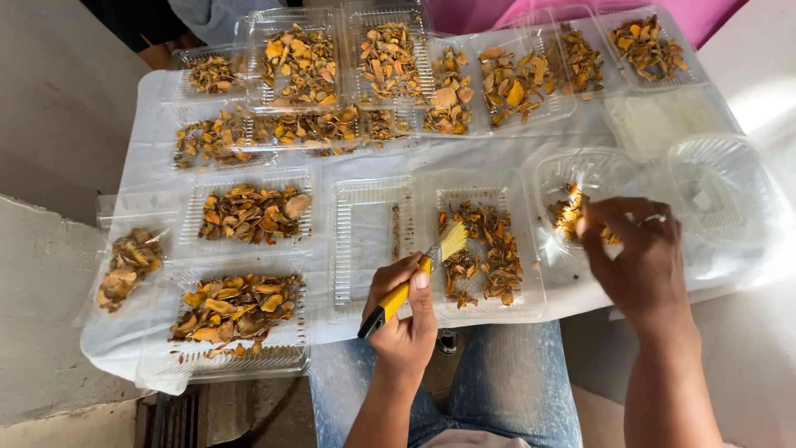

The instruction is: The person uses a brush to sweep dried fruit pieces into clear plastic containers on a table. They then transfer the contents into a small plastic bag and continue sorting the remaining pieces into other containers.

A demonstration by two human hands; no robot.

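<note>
Left hand (404, 319): closed around the yellow-and-black handle of a small brush (414, 278), thumb along the top.
Brush bristles: pale, fanned, lying over the near-left edge of the dried pieces in the open clear tray (489, 309).
Open clear tray: directly ahead, on the white sheet (497, 158); right half strewn with orange-brown dried slices (489, 249), left half (365, 241) almost bare save a thin line of crumbs.
Right hand (634, 249): fingers bunched and curled downward over a round clear bowl (580, 174), ring on one finger; possibly pinching a slice, though the fingertips hide what lies between them.
Round clear bowl: just right of the open tray, a few orange pieces inside near the hand.
Second clear bowl (725, 187): farther right, beside the first.
Near-left trays: two filled trays (240, 319), one behind the other, heaped with larger slices.
Plastic bag (124, 265): at the far left edge, holding brownish slices.
Far row of trays (390, 62): several clear trays, some overlapping, all holding dried orange and brown pieces.
Lap: blue jeans (506, 382) below the table edge, between the two forearms.
Far side: pink cloth (514, 12) beyond the trays.
</note>
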